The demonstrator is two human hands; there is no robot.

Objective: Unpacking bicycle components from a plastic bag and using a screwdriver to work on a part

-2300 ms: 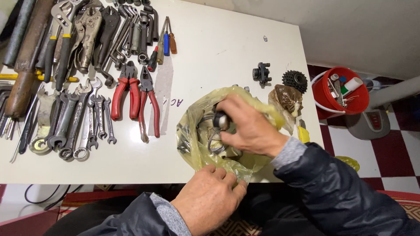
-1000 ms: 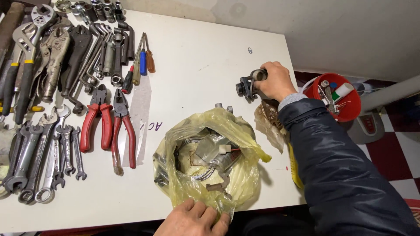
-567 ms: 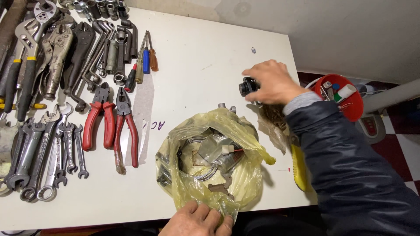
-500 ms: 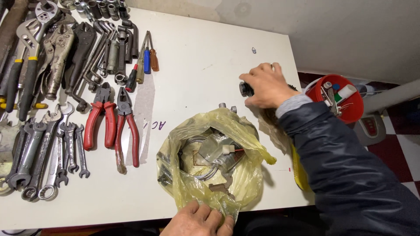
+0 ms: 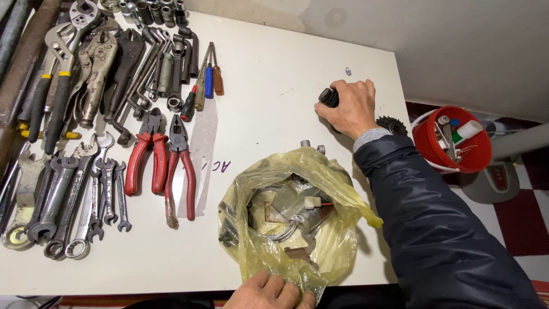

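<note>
My right hand (image 5: 347, 107) is closed over a small black metal part (image 5: 327, 96) on the white table (image 5: 274, 97) at the far right. A black toothed sprocket (image 5: 392, 124) lies just beside my wrist. My left hand (image 5: 269, 291) pinches the near edge of an open yellow plastic bag (image 5: 257, 252) at the table's front edge. The bag holds wire rings, metal pieces and a small white connector (image 5: 311, 202) with thin wires.
Rows of tools cover the left of the table: red-handled pliers (image 5: 163, 163), combination wrenches (image 5: 74, 200), locking pliers (image 5: 94, 74), screwdrivers (image 5: 209, 80), sockets. A red bucket (image 5: 454, 140) with small items stands on the floor beyond the table's right edge.
My right hand left the bag, reached to the far right of the table and closed over the black part. My left hand kept hold of the bag's edge.
</note>
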